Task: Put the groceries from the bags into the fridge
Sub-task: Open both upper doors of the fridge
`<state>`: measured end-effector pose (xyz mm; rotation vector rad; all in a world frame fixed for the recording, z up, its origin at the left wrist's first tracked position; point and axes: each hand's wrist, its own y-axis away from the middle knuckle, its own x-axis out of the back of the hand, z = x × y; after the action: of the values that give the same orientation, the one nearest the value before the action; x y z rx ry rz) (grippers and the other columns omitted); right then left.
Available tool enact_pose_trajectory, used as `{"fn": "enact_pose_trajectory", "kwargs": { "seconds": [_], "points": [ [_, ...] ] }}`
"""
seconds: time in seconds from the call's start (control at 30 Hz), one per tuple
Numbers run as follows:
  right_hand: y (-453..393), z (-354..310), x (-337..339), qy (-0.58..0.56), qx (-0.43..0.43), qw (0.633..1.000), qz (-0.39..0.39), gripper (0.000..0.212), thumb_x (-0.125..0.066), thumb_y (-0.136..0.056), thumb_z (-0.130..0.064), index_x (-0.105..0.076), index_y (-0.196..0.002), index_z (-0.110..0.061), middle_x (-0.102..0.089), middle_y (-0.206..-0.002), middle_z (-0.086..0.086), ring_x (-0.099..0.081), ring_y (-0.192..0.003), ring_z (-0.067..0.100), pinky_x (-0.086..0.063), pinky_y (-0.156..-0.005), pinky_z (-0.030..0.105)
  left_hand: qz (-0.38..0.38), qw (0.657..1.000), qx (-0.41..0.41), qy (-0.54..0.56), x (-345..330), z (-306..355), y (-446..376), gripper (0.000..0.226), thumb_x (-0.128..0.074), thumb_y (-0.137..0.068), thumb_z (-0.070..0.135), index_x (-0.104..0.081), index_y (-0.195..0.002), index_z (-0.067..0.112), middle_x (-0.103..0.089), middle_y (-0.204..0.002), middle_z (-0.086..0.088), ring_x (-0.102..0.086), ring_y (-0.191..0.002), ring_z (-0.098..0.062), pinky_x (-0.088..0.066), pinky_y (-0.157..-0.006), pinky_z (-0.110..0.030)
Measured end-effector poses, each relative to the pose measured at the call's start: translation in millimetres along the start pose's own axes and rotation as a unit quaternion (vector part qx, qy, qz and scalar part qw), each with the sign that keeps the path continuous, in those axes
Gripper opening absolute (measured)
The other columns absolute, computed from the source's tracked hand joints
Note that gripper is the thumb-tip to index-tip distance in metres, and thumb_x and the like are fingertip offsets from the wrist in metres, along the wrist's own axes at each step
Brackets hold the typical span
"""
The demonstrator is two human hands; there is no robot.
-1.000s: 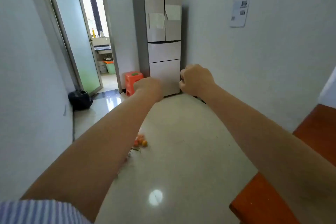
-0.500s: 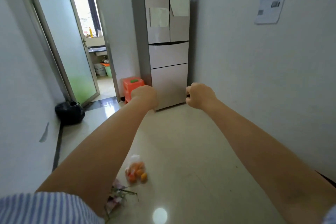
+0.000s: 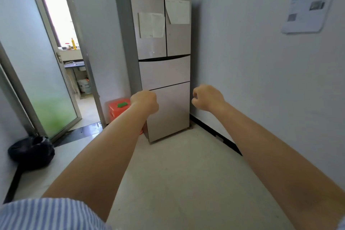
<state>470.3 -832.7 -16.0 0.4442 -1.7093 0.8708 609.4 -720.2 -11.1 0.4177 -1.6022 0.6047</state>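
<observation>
A tall beige fridge (image 3: 164,69) stands against the far wall with all its doors and drawers closed; paper sheets are stuck on its two upper doors. Both my arms reach forward toward it. My left hand (image 3: 144,103) is a closed fist in front of the bottom drawer's left edge, holding nothing. My right hand (image 3: 208,99) is also a closed fist, empty, just right of the fridge's lower corner. No grocery bags are in view.
An orange plastic stool (image 3: 118,108) with a green item on top stands left of the fridge. A black bag (image 3: 31,152) lies by the left wall. A frosted glass door (image 3: 39,65) stands open onto a kitchen. A paper notice (image 3: 308,5) hangs on the right wall.
I have moved closer to the fridge, which now looms larger. The bag of oranges and the greens on the floor have dropped out of view below. Both fists stay closed.
</observation>
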Motion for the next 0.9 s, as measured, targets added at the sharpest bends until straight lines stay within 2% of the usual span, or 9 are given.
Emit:
{"fn": "enact_pose_trajectory", "kwargs": {
  "seconds": [0.07, 0.2, 0.37, 0.47, 0.67, 0.9],
  "points": [
    [-67, 18, -18, -0.011, 0.004, 1.0, 0.006, 0.027, -0.047, -0.085, -0.009, -0.063, -0.104, 0.003, -0.064, -0.108, 0.019, -0.059, -0.099, 0.034, -0.051, -0.081, 0.038, 0.005, 1.0, 0.011, 0.005, -7, 5, -68, 0.028, -0.042, -0.091, 0.011, -0.061, -0.111, 0.003, -0.061, -0.108, -0.013, -0.058, -0.096, -0.03, -0.044, -0.073, -0.034],
    [-194, 46, -45, -0.032, 0.013, 0.999, 0.009, 0.026, -0.046, -0.086, -0.009, -0.063, -0.102, 0.002, -0.062, -0.108, 0.018, -0.059, -0.097, 0.034, -0.05, -0.079, 0.038, 0.01, 1.0, 0.019, -0.004, -14, 11, -197, 0.028, -0.041, -0.092, 0.012, -0.06, -0.112, 0.004, -0.06, -0.118, -0.013, -0.058, -0.108, -0.031, -0.048, -0.084, -0.035],
    [-342, 72, -90, -0.061, 0.019, 0.998, 0.022, 0.029, -0.046, -0.086, -0.011, -0.063, -0.105, 0.003, -0.063, -0.113, 0.018, -0.058, -0.103, 0.036, -0.051, -0.083, 0.039, 0.009, 1.0, 0.027, -0.012, -39, 7, -348, 0.026, -0.042, -0.093, 0.013, -0.061, -0.109, 0.003, -0.061, -0.116, -0.012, -0.058, -0.106, -0.03, -0.044, -0.076, -0.032],
    [-433, 86, -123, -0.059, 0.021, 0.998, 0.029, 0.029, -0.047, -0.085, -0.011, -0.063, -0.105, 0.005, -0.063, -0.113, 0.021, -0.058, -0.104, 0.037, -0.05, -0.086, 0.043, 0.012, 0.999, 0.032, -0.022, -57, 0, -442, 0.029, -0.042, -0.094, 0.016, -0.06, -0.113, 0.004, -0.06, -0.12, -0.013, -0.057, -0.111, -0.03, -0.048, -0.084, -0.034],
    [-602, 111, -167, -0.062, 0.006, 0.998, 0.017, 0.031, -0.044, -0.088, -0.01, -0.062, -0.109, 0.002, -0.063, -0.115, 0.02, -0.057, -0.106, 0.035, -0.049, -0.083, 0.036, 0.018, 0.999, 0.03, -0.033, -71, -13, -628, 0.031, -0.042, -0.092, 0.014, -0.06, -0.116, 0.004, -0.058, -0.124, -0.013, -0.057, -0.114, -0.031, -0.048, -0.089, -0.035],
    [-765, 156, -223, -0.089, 0.009, 0.996, 0.0, 0.031, -0.046, -0.088, -0.01, -0.062, -0.109, 0.006, -0.063, -0.114, 0.023, -0.058, -0.105, 0.036, -0.049, -0.087, 0.041, 0.027, 0.999, 0.03, -0.016, -104, 7, -806, 0.027, -0.042, -0.093, 0.014, -0.06, -0.111, 0.005, -0.06, -0.117, -0.012, -0.058, -0.107, -0.029, -0.039, -0.072, -0.031]
  ]
}}
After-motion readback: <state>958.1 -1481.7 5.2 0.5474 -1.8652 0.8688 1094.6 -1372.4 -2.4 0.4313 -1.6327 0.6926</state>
